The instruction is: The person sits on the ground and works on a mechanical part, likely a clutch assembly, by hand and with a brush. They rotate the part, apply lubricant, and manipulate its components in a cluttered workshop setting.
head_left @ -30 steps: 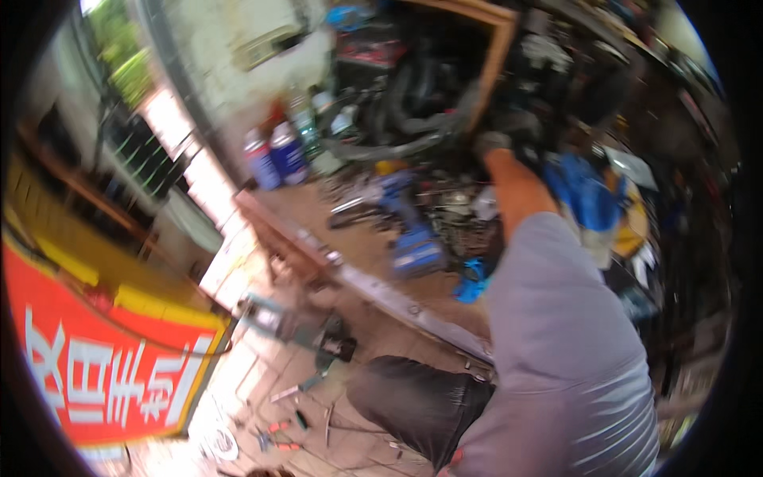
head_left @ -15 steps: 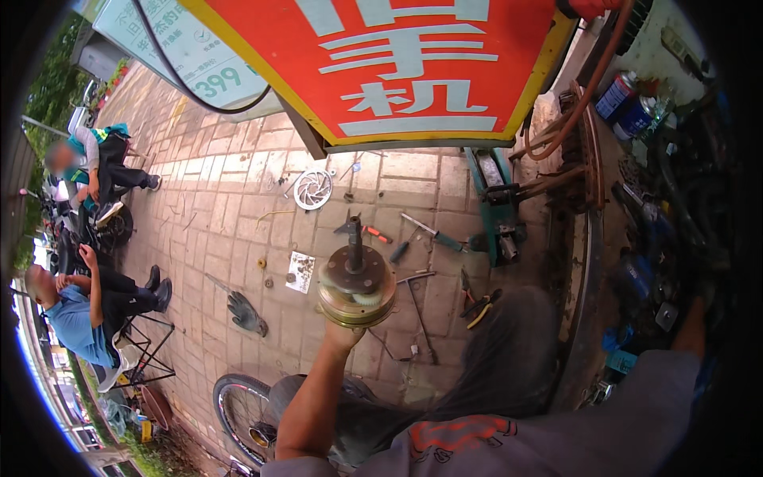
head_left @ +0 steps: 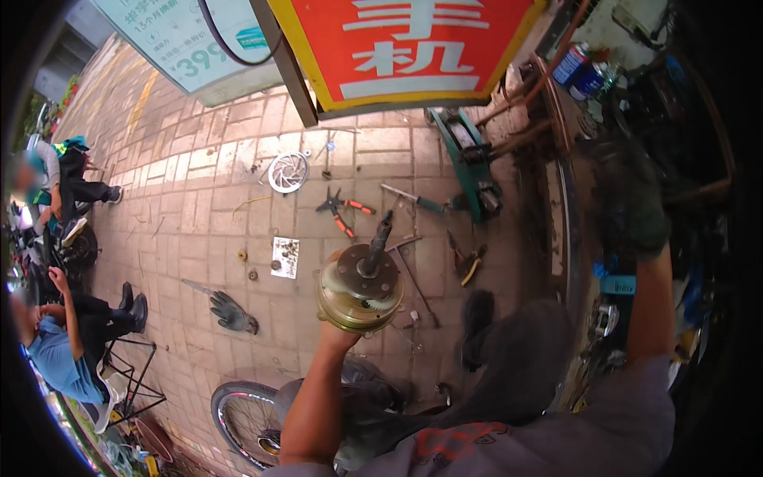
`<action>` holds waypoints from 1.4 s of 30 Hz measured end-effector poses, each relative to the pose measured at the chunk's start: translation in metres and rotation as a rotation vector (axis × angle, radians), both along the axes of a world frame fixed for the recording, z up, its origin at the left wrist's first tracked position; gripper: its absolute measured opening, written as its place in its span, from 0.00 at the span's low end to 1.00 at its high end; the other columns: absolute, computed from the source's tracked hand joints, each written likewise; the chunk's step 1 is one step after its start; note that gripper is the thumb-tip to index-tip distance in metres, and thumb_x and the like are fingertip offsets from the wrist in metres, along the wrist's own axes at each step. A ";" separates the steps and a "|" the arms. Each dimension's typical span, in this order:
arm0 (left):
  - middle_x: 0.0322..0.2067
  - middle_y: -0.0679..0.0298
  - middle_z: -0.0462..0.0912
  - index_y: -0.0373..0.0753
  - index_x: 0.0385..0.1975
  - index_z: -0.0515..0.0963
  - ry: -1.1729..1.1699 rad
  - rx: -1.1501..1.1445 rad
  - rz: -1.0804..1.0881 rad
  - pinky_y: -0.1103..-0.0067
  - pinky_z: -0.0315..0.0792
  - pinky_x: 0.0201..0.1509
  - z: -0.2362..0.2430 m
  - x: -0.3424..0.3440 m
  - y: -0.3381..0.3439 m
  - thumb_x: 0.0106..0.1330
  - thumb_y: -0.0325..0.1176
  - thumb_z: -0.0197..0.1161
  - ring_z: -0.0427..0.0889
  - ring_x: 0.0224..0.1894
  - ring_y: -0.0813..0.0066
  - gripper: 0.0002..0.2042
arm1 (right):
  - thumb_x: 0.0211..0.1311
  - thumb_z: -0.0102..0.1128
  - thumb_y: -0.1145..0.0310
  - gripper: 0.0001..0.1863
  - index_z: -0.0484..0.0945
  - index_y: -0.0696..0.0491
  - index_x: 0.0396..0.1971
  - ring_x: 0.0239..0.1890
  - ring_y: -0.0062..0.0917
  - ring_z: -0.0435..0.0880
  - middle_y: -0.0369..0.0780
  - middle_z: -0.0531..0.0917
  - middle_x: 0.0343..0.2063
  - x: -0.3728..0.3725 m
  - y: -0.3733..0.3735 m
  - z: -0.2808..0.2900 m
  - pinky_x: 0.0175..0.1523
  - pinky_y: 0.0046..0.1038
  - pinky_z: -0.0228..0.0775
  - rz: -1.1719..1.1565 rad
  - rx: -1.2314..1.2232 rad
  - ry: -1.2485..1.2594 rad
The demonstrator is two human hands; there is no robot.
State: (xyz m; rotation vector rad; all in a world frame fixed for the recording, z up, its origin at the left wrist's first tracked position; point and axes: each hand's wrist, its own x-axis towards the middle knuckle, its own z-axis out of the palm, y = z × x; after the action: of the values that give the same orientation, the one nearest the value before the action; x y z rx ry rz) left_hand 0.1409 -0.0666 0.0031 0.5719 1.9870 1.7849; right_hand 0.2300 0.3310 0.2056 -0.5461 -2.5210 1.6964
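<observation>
My left hand (head_left: 338, 334) is closed under a round brass-coloured hub motor core (head_left: 362, 294), holding it up over the paving. Its dark axle points up, and a pale gear shows inside the casing. At the right, my right hand (head_left: 640, 207), in a dark glove, reaches among the crowded things on the bench; its fingers are smeared and lost against the dark clutter. Below the core lies a T-handle wrench (head_left: 413, 282). Beyond the core are orange-handled pliers (head_left: 344, 213) and a screwdriver (head_left: 413, 198).
A green floor jack (head_left: 469, 171) stands at the far right. A brake disc (head_left: 288, 172), a loose glove (head_left: 230, 312), a white card (head_left: 284, 257) and yellow-handled pliers (head_left: 466, 261) lie on the paving. A bicycle wheel (head_left: 222, 421) is near my legs. Two people sit at left.
The view has shifted to the right. My gloved right hand has come into sight over the bench at right. The motor core stays in my left hand, its axle now leaning to the right.
</observation>
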 end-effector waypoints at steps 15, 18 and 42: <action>0.38 0.56 0.83 0.39 0.45 0.76 0.288 -0.074 -0.090 0.73 0.74 0.44 0.045 0.101 -0.028 0.52 0.37 0.67 0.82 0.42 0.60 0.19 | 0.42 0.69 0.69 0.21 0.78 0.56 0.41 0.42 0.35 0.79 0.43 0.79 0.36 0.025 -0.219 0.080 0.48 0.33 0.71 1.081 0.911 -0.185; 0.35 0.57 0.83 0.40 0.42 0.78 0.333 -0.004 -0.114 0.73 0.74 0.42 0.063 0.113 -0.031 0.51 0.37 0.68 0.82 0.39 0.58 0.18 | 0.41 0.70 0.70 0.24 0.77 0.56 0.43 0.42 0.33 0.79 0.43 0.79 0.36 0.041 -0.222 0.078 0.48 0.31 0.72 1.041 0.825 -0.068; 0.47 0.59 0.75 0.36 0.55 0.62 -0.056 0.520 -0.162 0.75 0.69 0.54 0.087 0.124 -0.015 0.47 0.29 0.74 0.76 0.49 0.72 0.35 | 0.59 0.58 0.75 0.28 0.64 0.56 0.61 0.35 0.24 0.83 0.44 0.81 0.39 0.084 -0.269 0.042 0.45 0.25 0.76 0.379 -0.073 0.436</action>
State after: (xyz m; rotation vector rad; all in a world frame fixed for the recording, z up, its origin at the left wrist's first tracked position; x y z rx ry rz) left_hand 0.2653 -0.0819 0.0904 0.8017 1.3855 2.1859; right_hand 0.3139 0.0616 0.2480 0.2968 -2.3435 1.7774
